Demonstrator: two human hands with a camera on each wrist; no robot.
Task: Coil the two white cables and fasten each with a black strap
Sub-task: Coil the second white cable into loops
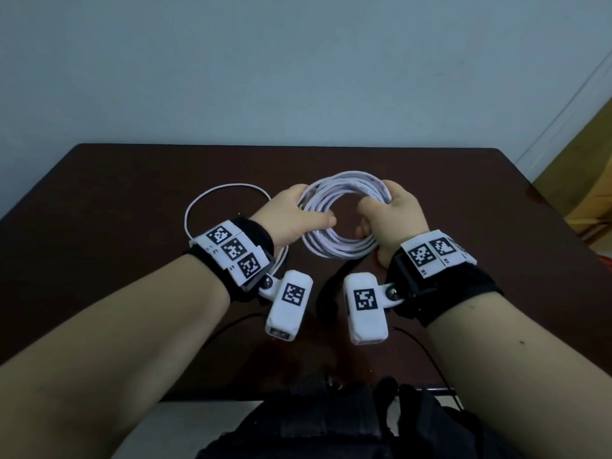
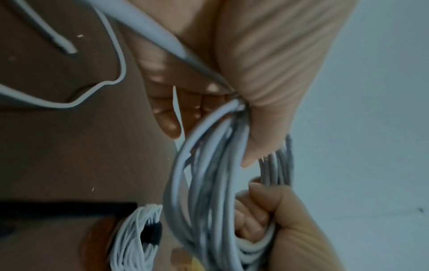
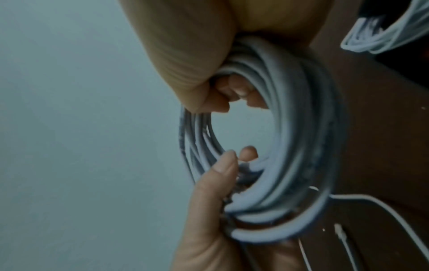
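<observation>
Above the dark table (image 1: 132, 193), both hands hold one white cable coil (image 1: 334, 250) of several turns. My left hand (image 1: 298, 217) grips its left side, thumb across the turns. My right hand (image 1: 394, 220) clasps the right side with its fingers curled through the ring (image 3: 290, 128). The cable's loose tail (image 1: 212, 193) loops left over the table and ends in a plug (image 3: 340, 232). A second white coil (image 2: 139, 236), wrapped with a black strap, lies on the table. A loose black strap (image 1: 334, 283) lies under the held coil, near my wrists.
The table's front edge is close to my body, where dark clothing (image 1: 331, 425) and thin black leads (image 1: 427, 356) show. A pale wall stands behind the table. A yellowish piece of furniture (image 1: 589, 180) is at the right.
</observation>
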